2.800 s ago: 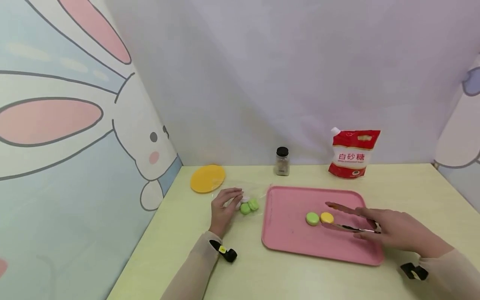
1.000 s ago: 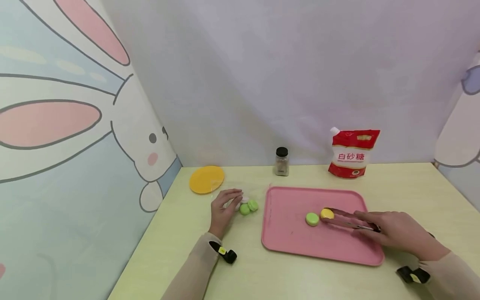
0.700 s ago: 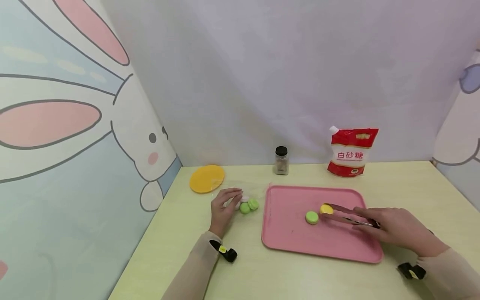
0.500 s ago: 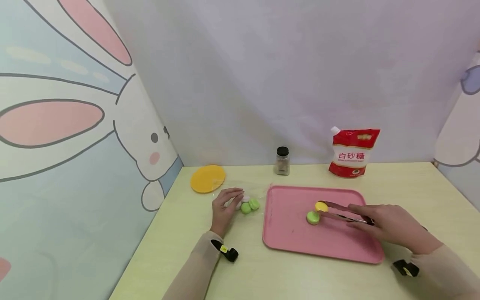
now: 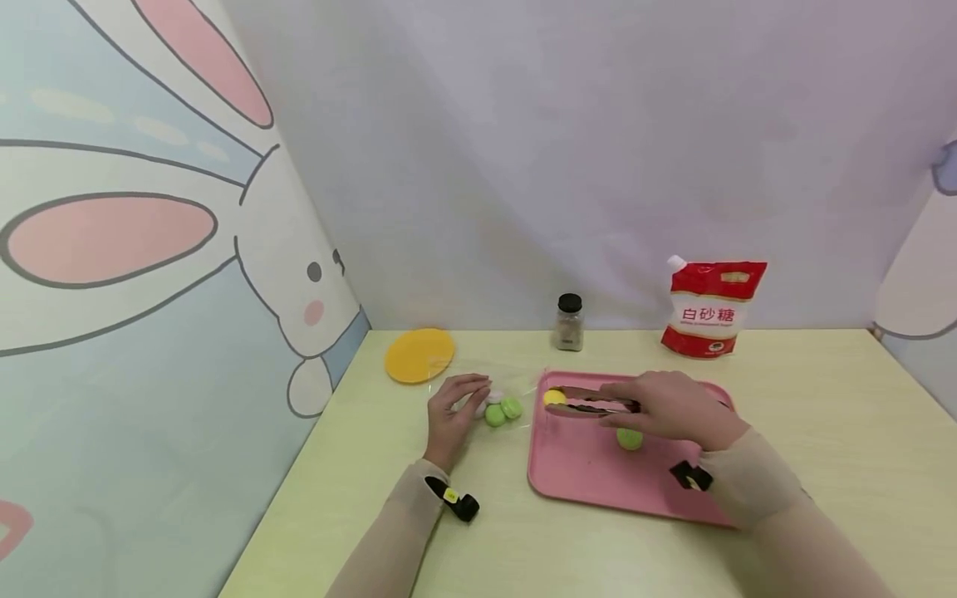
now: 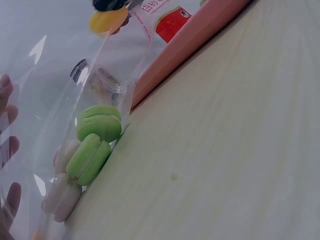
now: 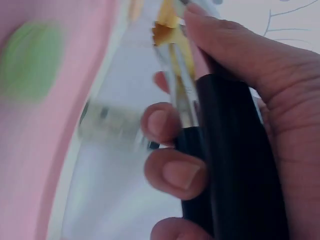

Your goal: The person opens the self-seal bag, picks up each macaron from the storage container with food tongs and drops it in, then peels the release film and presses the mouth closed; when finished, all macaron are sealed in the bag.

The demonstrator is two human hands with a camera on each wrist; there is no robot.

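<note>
In the head view, the right hand (image 5: 670, 404) holds slim metal tongs (image 5: 586, 392); their tips hold a round yellow macaron (image 5: 554, 398) above the left end of the rectangular pink tray (image 5: 576, 467). Only the right wrist view shows the hand's grip closed around the black handles (image 7: 240, 160). The left wrist view separates two round green macarons (image 6: 88, 159) from two pale macarons (image 6: 61, 197) inside the clear plastic bag (image 6: 45, 75). The left hand (image 5: 452, 415) is at this bag; whether its grip pinches film cannot be determined.

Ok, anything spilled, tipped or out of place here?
Nothing stands out: the jar and red pouch stand, a green macaron rests on the pink tray, the tongs hold the yellow macaron, and no spill shows.
</note>
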